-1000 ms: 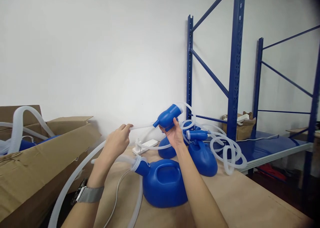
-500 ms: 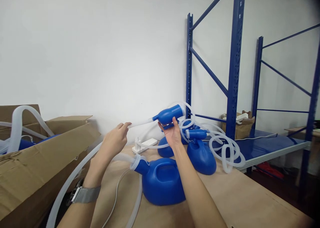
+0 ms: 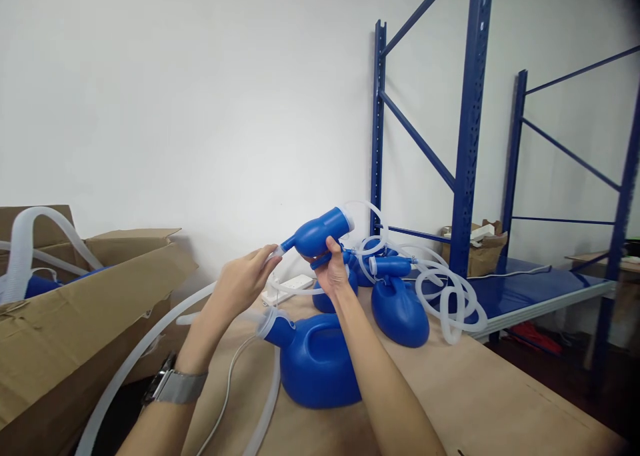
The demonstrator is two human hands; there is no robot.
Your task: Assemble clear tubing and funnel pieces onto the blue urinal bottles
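Note:
My right hand (image 3: 333, 273) supports a blue plastic funnel-shaped urinal head (image 3: 320, 235) from below, its wide end with a white rim tilted up to the right. My left hand (image 3: 245, 277) pinches a translucent corrugated hose (image 3: 135, 353) right where it meets the head's narrow blue spout. From that hand the hose runs down to the lower left. Below both hands, a blue jug (image 3: 317, 373) with a moulded handle stands on the table, partly covered by my right forearm. A clear-lipped opening on its neck faces left.
Another blue jug (image 3: 400, 316) and coiled hoses (image 3: 463, 309) are on the brown-covered table (image 3: 470, 396). A white power strip (image 3: 290, 289) lies behind. An open cardboard box (image 3: 90, 309) with hoses is at left; a blue metal rack (image 3: 465, 143) rises at right.
My left hand has slid right along the hose up to the spout of the blue head. My right hand has shifted slightly left and down, and the head is tilted more steeply.

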